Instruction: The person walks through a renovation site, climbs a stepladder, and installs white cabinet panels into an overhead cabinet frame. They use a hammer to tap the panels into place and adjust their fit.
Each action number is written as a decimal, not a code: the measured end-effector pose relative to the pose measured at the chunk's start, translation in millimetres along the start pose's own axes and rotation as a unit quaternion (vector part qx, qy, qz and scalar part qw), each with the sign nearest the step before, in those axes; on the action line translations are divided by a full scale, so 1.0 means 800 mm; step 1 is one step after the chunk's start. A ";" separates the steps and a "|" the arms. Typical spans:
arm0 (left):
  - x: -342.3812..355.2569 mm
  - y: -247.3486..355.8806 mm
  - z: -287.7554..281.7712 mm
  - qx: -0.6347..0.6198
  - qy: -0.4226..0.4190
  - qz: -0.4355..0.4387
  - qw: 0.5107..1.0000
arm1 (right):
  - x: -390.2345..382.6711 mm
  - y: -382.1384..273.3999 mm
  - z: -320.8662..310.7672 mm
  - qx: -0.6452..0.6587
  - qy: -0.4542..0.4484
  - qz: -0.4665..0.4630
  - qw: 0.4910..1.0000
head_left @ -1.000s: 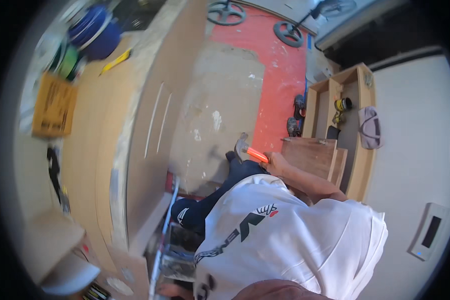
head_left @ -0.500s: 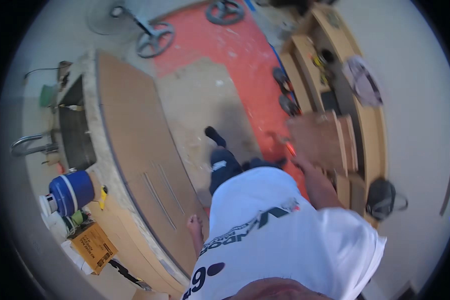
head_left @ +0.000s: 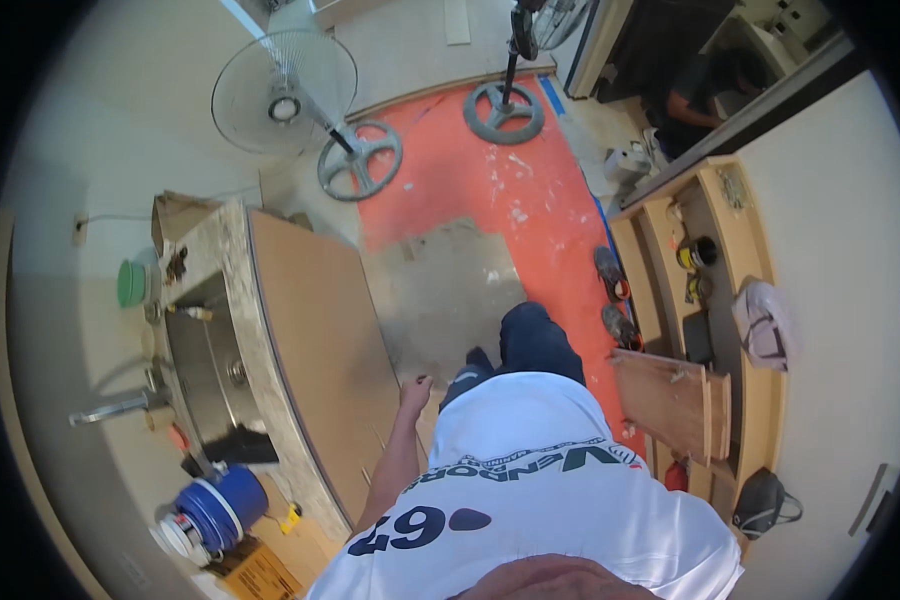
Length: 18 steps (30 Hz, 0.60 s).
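Left hand (head_left: 415, 390): empty, fingers loosely curled, beside cabinet door (head_left: 315, 340) under the counter (head_left: 232, 262). Right hand: hidden behind white shirt (head_left: 550, 480); fingers cannot be told.

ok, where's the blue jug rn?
Head view, lower left: the blue jug stands on the stone counter, just below the steel sink, left of the left hand.
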<state>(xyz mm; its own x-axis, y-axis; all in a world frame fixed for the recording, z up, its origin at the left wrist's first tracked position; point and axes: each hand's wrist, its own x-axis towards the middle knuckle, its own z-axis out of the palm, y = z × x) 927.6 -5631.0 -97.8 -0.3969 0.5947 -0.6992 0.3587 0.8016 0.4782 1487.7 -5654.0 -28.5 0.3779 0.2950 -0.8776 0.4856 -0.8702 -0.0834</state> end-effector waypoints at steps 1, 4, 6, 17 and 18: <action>0.043 0.039 -0.009 0.004 0.004 0.032 0.999 | 0.007 -0.025 0.001 0.010 0.004 0.004 1.000; 0.121 0.171 -0.053 0.003 0.025 0.085 0.996 | 0.044 -0.103 -0.001 0.008 -0.001 0.008 1.000; 0.152 0.233 -0.079 -0.001 0.041 0.079 0.996 | 0.069 -0.158 -0.005 -0.005 -0.012 0.008 1.000; 0.269 0.532 -0.123 0.064 0.068 0.096 0.991 | 0.166 -0.559 -0.110 -0.056 -0.019 -0.064 0.996; 0.286 0.569 -0.129 0.101 0.077 0.145 0.981 | 0.174 -0.593 -0.121 -0.055 -0.013 -0.066 0.996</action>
<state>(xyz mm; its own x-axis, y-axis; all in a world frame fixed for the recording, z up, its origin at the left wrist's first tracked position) 913.2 -5123.8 14.7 -0.3718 0.8102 -0.4531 0.6294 0.5788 0.5185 1386.1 -5161.6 -65.7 0.2842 0.3924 -0.8748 0.6144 -0.7750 -0.1480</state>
